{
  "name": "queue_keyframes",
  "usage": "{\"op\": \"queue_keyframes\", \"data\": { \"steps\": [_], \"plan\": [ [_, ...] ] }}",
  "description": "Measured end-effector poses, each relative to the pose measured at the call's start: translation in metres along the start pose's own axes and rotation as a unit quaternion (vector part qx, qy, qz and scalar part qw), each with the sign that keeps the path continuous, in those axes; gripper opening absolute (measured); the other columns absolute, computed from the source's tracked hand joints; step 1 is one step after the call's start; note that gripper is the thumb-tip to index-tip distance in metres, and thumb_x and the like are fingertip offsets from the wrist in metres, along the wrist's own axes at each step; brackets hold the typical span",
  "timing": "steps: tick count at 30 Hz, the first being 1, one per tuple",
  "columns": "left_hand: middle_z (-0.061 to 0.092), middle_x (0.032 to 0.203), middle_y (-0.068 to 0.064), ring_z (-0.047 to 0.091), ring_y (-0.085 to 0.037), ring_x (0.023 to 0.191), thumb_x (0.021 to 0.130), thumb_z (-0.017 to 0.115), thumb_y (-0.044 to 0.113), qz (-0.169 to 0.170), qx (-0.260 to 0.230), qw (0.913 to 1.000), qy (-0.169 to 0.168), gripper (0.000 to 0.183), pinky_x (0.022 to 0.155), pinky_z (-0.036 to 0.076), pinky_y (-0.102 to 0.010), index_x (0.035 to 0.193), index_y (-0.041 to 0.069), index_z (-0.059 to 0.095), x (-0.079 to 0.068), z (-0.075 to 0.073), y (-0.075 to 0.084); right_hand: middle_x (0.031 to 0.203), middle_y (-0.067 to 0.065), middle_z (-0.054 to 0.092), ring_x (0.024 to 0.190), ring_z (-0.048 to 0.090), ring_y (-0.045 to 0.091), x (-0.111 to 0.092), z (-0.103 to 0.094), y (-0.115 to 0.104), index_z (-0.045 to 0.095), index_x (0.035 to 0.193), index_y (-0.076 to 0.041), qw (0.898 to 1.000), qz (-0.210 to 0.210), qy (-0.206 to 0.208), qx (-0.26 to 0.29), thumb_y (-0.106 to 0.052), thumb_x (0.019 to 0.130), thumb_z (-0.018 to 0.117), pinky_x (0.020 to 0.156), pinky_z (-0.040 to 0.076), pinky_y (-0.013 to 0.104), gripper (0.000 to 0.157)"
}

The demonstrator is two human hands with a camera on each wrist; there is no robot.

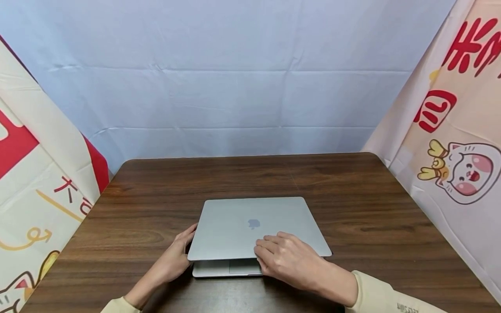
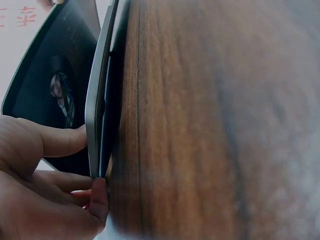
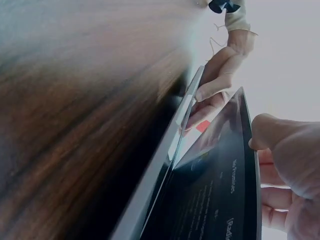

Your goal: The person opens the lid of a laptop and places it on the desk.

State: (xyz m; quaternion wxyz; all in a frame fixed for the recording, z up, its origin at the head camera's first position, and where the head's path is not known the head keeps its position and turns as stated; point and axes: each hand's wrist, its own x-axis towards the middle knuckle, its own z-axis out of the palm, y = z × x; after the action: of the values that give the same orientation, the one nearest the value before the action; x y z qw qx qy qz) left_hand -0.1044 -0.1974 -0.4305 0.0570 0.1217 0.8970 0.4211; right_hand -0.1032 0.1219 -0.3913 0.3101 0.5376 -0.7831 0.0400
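Note:
A silver laptop (image 1: 235,217) with an apple logo lies on the table, its lid partly raised at the edge nearest me. Under the lid, a strip of the base (image 1: 213,268) with part of the trackpad shows. My right hand (image 1: 287,261) pinches the lid's front edge, fingers over the outer face and thumb on the screen side. At the left side, my left hand (image 1: 174,258) grips the base; the left wrist view has the thumb on one face and fingertips at the other. Light text shows on the dark screen (image 3: 215,185) in the right wrist view.
The dark wood-grain table (image 1: 156,182) has rounded far corners. Behind it hangs a pale blue cloth (image 1: 235,87). Printed cloths with red characters and cartoon figures hang on the left (image 1: 47,174) and right (image 1: 450,130) sides.

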Motion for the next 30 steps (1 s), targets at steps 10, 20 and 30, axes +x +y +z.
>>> {"op": "queue_keyframes", "data": {
  "steps": [10, 20, 30],
  "plan": [
    [0.035, 0.161, -0.027, 0.026, -0.048, 0.148, 0.085, 0.073, -0.01, 0.014, 0.011, 0.9998, 0.006, 0.059, 0.116, 0.025, -0.063, 0.142, -0.005, 0.058, -0.0009, 0.0027, -0.0019, 0.101, 0.001, 0.076, 0.089, 0.074, 0.015, -0.001, -0.0005, -0.0002, 0.071, 0.097, -0.01, 1.0, 0.007, 0.012, -0.018, -0.016, 0.105, 0.03, 0.066, 0.054, 0.028, 0.042],
    [0.032, 0.163, -0.026, 0.023, -0.049, 0.149, 0.09, 0.071, -0.007, 0.01, 0.011, 0.9999, 0.004, 0.056, 0.115, 0.025, -0.066, 0.144, 0.001, 0.059, -0.0008, 0.0039, 0.0004, 0.103, 0.003, 0.077, 0.09, 0.075, 0.017, -0.0015, -0.0015, 0.0012, 0.072, 0.101, -0.008, 1.0, 0.007, 0.014, -0.022, -0.017, 0.107, 0.03, 0.067, 0.055, 0.031, 0.043],
    [0.028, 0.165, -0.024, 0.02, -0.045, 0.15, 0.091, 0.071, -0.006, -0.016, -0.007, 0.9999, 0.001, 0.07, 0.116, 0.022, -0.067, 0.155, 0.004, 0.045, -0.002, 0.004, 0.0018, 0.1, 0.003, 0.078, 0.088, 0.075, 0.017, 0.0039, -0.004, 0.0058, 0.072, 0.098, -0.008, 0.999, 0.015, 0.029, -0.023, -0.016, 0.107, 0.029, 0.065, 0.055, 0.029, 0.045]
  ]
}}
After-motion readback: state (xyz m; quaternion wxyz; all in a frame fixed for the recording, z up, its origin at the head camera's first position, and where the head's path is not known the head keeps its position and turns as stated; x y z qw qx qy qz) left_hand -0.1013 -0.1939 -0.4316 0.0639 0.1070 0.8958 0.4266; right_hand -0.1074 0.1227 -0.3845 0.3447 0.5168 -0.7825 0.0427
